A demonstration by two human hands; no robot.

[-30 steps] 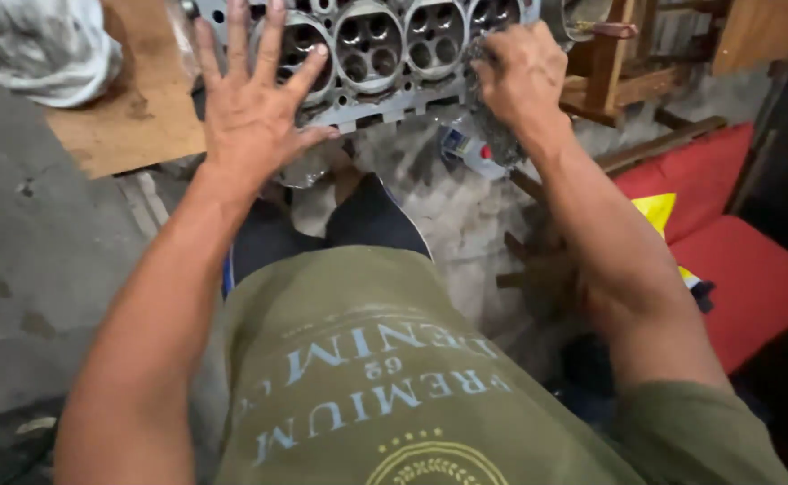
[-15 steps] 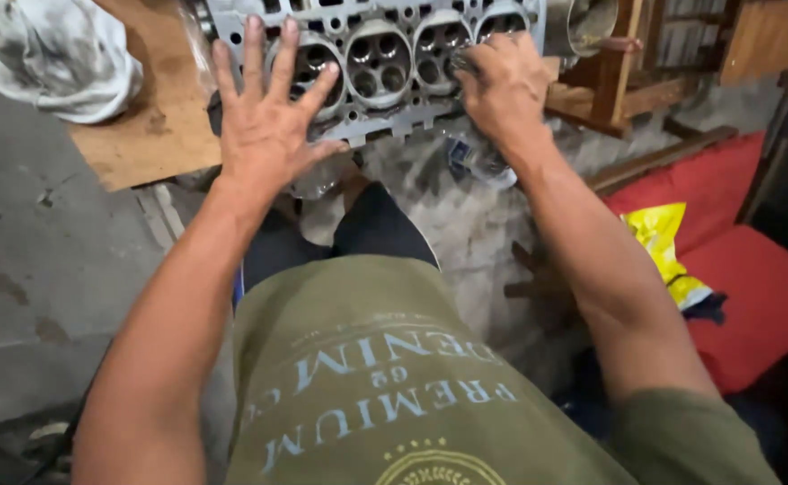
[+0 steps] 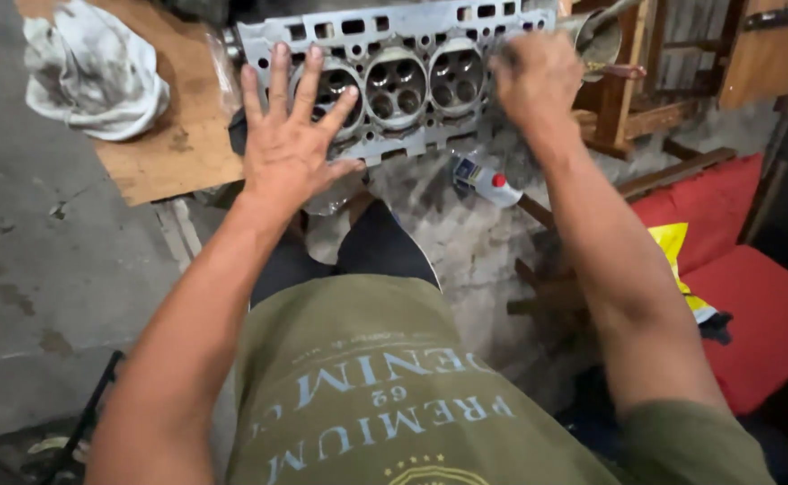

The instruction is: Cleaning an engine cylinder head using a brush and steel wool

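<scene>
A grey metal cylinder head (image 3: 398, 85) with three round chambers showing lies on a wooden board (image 3: 187, 148) in front of me. My left hand (image 3: 291, 144) rests flat on its left part, fingers spread, holding nothing. My right hand (image 3: 533, 76) is curled into a fist against the head's right end. Whatever is under its fingers is hidden.
A dirty white rag (image 3: 93, 76) lies on the board at far left. A small bottle with a red cap (image 3: 484, 180) sits on the concrete below the head. A wooden frame (image 3: 628, 108) stands at right, above red cushions (image 3: 762, 305) and a yellow packet (image 3: 677, 247).
The view has tilted so the cylinder head sits lower in frame. Both hands stay on the head; the right fist has shifted slightly along its right end.
</scene>
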